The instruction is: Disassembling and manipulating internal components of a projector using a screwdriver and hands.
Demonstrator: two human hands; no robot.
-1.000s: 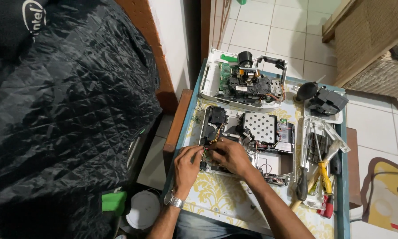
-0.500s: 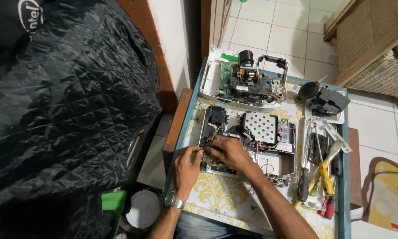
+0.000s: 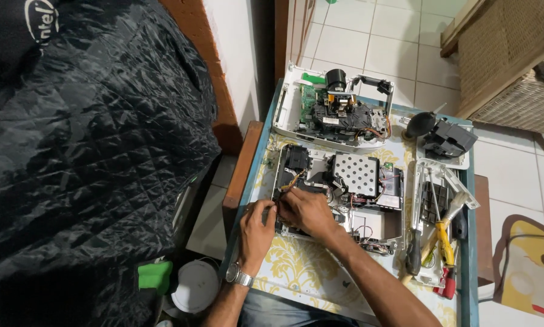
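An opened white device chassis [image 3: 378,227] lies on the table, showing a perforated metal plate [image 3: 356,174], a black block [image 3: 297,158] and thin orange wires [image 3: 293,180]. My left hand [image 3: 255,229], a watch on its wrist, curls its fingers against the chassis's left front edge. My right hand [image 3: 311,213] rests inside the chassis, its fingertips pinched together next to the left hand's, just below the wires. What the fingertips pinch is hidden.
A second white shell [image 3: 284,109] holding a lens and circuit assembly stands behind. A white tray [image 3: 422,181] on the right holds screwdrivers and yellow-handled pliers [image 3: 444,241]. A black part [image 3: 448,138] lies at the back right. The table [image 3: 296,272] has a yellow floral cloth. A black quilted cover [image 3: 90,151] fills the left.
Both hands stay at the chassis's left front corner. My right hand has edged slightly left, closer to the left hand.
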